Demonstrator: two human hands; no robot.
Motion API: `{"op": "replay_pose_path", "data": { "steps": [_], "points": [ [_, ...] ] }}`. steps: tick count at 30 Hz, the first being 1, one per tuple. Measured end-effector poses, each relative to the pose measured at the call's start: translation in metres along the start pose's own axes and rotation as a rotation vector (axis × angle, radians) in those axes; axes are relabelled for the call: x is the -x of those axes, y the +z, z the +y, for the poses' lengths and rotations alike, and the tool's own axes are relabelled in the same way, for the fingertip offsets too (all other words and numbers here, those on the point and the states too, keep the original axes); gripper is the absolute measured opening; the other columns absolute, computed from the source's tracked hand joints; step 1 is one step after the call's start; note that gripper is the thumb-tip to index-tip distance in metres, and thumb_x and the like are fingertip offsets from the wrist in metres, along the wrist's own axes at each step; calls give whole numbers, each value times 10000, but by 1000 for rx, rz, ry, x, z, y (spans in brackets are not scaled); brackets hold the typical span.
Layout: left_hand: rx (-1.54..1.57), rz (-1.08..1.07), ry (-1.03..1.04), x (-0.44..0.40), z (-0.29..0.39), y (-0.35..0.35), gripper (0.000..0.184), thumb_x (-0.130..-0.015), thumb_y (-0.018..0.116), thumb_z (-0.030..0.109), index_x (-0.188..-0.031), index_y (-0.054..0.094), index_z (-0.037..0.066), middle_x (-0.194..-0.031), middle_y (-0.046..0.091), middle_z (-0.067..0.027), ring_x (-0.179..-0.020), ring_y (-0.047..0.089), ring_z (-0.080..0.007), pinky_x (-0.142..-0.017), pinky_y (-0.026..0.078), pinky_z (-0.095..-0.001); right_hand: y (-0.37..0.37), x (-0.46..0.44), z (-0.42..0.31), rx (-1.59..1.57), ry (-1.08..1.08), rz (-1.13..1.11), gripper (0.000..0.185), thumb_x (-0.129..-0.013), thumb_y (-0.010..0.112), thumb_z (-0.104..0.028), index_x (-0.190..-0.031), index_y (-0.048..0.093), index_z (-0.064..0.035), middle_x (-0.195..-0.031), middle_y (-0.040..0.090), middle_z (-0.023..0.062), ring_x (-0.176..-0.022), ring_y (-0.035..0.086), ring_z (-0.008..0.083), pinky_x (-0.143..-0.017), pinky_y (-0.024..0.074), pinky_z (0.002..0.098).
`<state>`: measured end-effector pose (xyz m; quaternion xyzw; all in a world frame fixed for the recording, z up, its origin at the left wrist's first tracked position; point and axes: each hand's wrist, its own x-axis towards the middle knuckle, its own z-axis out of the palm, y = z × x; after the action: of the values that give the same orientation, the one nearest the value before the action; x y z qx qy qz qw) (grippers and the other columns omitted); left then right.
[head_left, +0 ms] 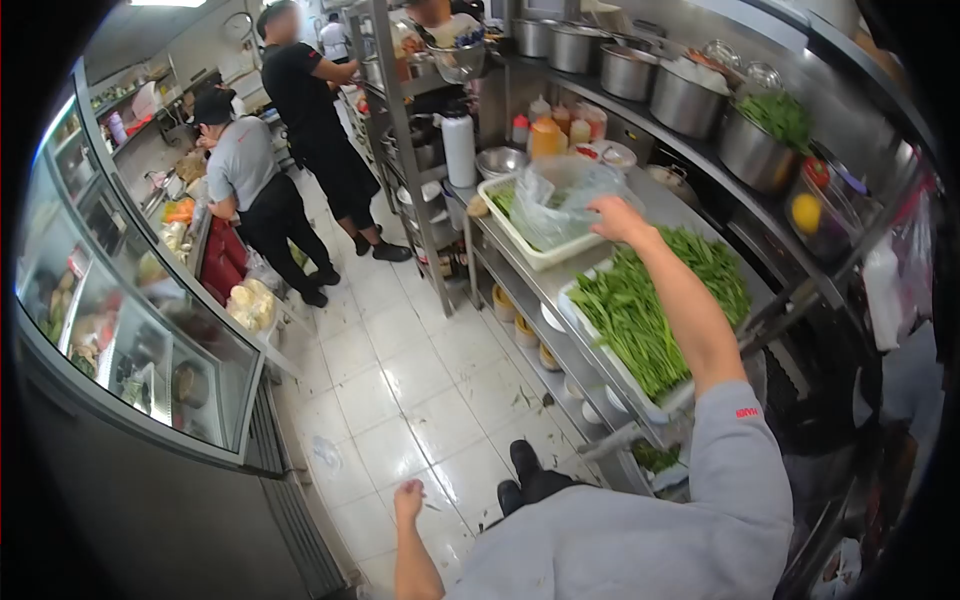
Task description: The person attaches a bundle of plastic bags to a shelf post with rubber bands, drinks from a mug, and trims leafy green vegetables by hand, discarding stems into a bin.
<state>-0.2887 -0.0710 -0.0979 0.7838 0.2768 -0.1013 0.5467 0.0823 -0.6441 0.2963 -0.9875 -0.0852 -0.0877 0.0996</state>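
Observation:
My right hand (615,218) reaches over the steel counter, its fingers closed on the edge of a clear plastic bag (553,208). That bag lies in a white tray (543,262) with some greens in it. Beneath my right forearm, a second white tray (648,408) holds a large heap of cut leafy greens (650,315). My left hand (409,497) hangs low over the tiled floor, away from the counter, with its fingers curled and nothing visible in them.
Steel pots (688,97) line the raised shelf behind the counter. Squeeze bottles (547,137) and a metal bowl (502,162) stand beyond the trays. A glass-door fridge (130,330) is at the left. Two people (245,160) (308,110) stand in the aisle; others are farther back.

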Motion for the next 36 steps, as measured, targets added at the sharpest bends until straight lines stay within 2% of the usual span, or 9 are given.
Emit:
{"op": "replay_pose_path", "data": {
  "steps": [8,14,17,18,24,27,28,32,36],
  "points": [
    [-244,-353,-478,87,-90,24,289,-889,632,293,-1012,695,39,-844,691,-99,-675,645,-154,-584,508,-300,47,-68,34,215,66,-64,964,-633,864,-247,-1455,363,-182,-1362,539,116,-1224,527,334,-1012,452,421],
    [-121,-218,-678,89,-59,-21,285,-916,622,278,-1076,659,44,-925,684,-90,-742,656,-164,-595,509,-276,53,-139,77,247,175,-648,363,-724,669,-125,-1083,662,-76,-1134,649,179,-990,629,320,-822,499,408],
    [129,-10,-627,44,-38,-49,287,-930,617,270,-1109,641,47,-965,680,-85,-776,661,-169,-601,509,-265,29,-141,103,-123,-65,95,162,-729,536,-31,-852,638,-4,-902,638,173,-805,604,304,-728,480,397],
    [194,39,-583,23,-27,-55,288,-934,615,267,-1119,635,48,-978,679,-84,-787,663,-171,-603,509,-261,4,-142,94,-113,-164,287,152,-730,533,-12,-852,622,3,-863,622,165,-780,589,304,-711,473,388],
    [288,66,-56,-107,200,-36,428,-896,689,193,-1268,565,23,-1190,636,-111,-1018,643,-202,-763,543,-305,-79,-135,-41,-84,-414,466,90,-724,604,24,-751,518,15,-707,427,132,-651,494,287,-599,393,374],
    [294,-83,322,-142,341,-25,749,-788,805,147,-1422,411,71,-1403,483,-127,-1228,531,-258,-934,513,-398,-74,-132,-120,-224,-582,313,159,-575,564,83,-712,543,6,-701,457,128,-646,524,318,-562,397,370],
    [216,-148,438,-140,393,-29,908,-740,844,172,-1474,314,93,-1523,315,-133,-1350,404,-295,-1001,472,-449,-68,-131,-151,-175,-651,266,180,-569,579,74,-720,591,-23,-691,485,116,-655,545,312,-555,420,376],
    [54,-166,1152,-138,515,-45,1091,-676,874,163,-1524,189,152,-1587,93,-167,-1450,211,-341,-1081,392,-470,-23,-134,-259,-257,-1015,-85,204,-608,638,-47,-803,622,-107,-761,494,67,-702,543,263,-595,447,384],
    [8,-371,1294,-172,523,-55,766,-718,806,124,-1366,398,97,-1488,303,-215,-1367,364,-345,-1052,407,-438,40,-116,-345,-711,-980,-278,221,-719,659,-62,-938,675,-85,-881,564,98,-803,608,292,-717,499,385]
  ]
}}
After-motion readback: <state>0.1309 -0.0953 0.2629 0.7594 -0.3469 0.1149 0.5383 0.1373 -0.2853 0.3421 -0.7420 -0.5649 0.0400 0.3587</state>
